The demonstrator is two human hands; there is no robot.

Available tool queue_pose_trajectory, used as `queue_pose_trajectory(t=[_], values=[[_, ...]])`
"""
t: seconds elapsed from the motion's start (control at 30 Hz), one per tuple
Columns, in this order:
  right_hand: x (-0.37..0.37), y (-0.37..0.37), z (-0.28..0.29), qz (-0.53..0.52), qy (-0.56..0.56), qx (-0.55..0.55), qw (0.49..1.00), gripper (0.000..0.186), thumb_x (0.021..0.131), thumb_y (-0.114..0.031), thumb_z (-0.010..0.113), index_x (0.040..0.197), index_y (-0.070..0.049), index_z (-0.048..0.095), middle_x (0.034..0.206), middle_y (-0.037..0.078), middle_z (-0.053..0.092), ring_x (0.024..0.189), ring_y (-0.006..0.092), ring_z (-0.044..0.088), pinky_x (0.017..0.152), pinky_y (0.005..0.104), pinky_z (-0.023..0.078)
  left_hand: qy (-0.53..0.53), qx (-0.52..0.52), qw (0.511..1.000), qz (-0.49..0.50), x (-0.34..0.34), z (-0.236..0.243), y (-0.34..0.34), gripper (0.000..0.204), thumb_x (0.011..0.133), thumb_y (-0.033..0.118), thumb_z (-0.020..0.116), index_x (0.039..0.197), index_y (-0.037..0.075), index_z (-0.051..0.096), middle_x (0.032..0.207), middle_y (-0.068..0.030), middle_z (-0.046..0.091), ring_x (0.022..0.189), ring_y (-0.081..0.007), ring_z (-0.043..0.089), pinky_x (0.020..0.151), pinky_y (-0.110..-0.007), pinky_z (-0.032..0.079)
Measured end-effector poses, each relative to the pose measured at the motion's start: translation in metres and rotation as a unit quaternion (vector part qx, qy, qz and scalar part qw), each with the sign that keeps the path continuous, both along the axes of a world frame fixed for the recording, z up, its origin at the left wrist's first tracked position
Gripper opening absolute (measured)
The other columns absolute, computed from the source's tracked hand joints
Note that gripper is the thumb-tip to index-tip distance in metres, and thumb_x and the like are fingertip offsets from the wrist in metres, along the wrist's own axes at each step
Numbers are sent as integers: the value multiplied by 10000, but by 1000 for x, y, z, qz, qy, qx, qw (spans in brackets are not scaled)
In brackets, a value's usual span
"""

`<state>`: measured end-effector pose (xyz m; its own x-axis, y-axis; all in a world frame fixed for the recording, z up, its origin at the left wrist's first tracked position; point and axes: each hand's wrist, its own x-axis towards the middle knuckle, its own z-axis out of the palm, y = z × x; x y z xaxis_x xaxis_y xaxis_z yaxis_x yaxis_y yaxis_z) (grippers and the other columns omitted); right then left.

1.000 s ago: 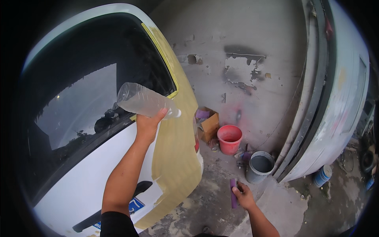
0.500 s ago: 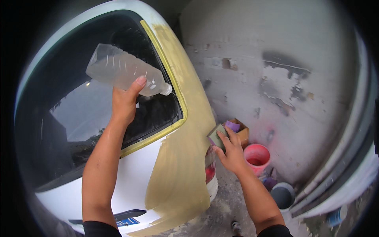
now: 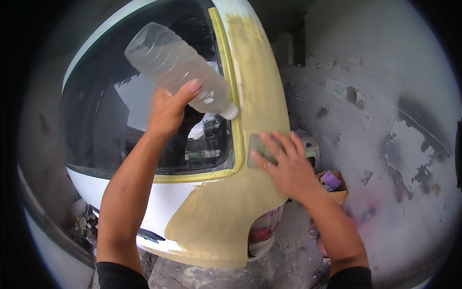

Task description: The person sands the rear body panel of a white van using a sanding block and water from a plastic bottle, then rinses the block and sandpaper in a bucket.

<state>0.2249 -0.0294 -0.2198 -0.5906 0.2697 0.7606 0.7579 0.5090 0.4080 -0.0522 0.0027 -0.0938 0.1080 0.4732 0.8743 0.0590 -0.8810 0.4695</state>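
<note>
My left hand point(image 3: 169, 110) is wrapped round a clear plastic bottle point(image 3: 180, 62) of cloudy liquid. The bottle tilts cap-down to the right, its white cap point(image 3: 230, 112) over the yellow masking tape point(image 3: 222, 53) that edges the dark rear window point(image 3: 94, 127). My right hand point(image 3: 292, 168), slightly blurred, presses a flat grey-green sanding block point(image 3: 256, 147) against the car's rear corner panel point(image 3: 262, 86). Tan filler coats that panel, and the fingers cover the block's right part. White bodywork point(image 3: 166, 202) shows below the glass.
Low on the panel is a red tail light point(image 3: 263, 232). A cardboard box point(image 3: 340, 196) with a purple piece point(image 3: 330, 180) stands beyond my right forearm, which partly hides a red bucket point(image 3: 322, 245). A stained, peeling wall point(image 3: 332, 125) rises at right; rubble point(image 3: 85, 225) lies at lower left.
My right hand has brought the sanding block from beside the car onto the filler-coated panel. The bottle now tips more steeply. The view has shifted, so the car sits farther right.
</note>
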Motion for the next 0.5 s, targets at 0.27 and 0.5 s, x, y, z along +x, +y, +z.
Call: queue_pose_trajectory(t=[0.27,0.5], values=[[1,6,19,-9,-91,-1,996,411,824,-156,550,1227,-219,592,1449,97,412,1300,334,390,1050,570,300,-18,22,998,-63,6,13,29,516,830,403,667,1137,-2,576,1036,-83,618,969,-185,568,873,-330,436],[-7,18,78,-58,-111,43,991,383,826,-190,543,1204,-216,600,1433,92,433,1293,330,402,1061,567,293,-66,20,988,-136,3,9,49,537,835,409,652,1165,-5,561,1060,-91,611,964,-177,576,858,-321,449]])
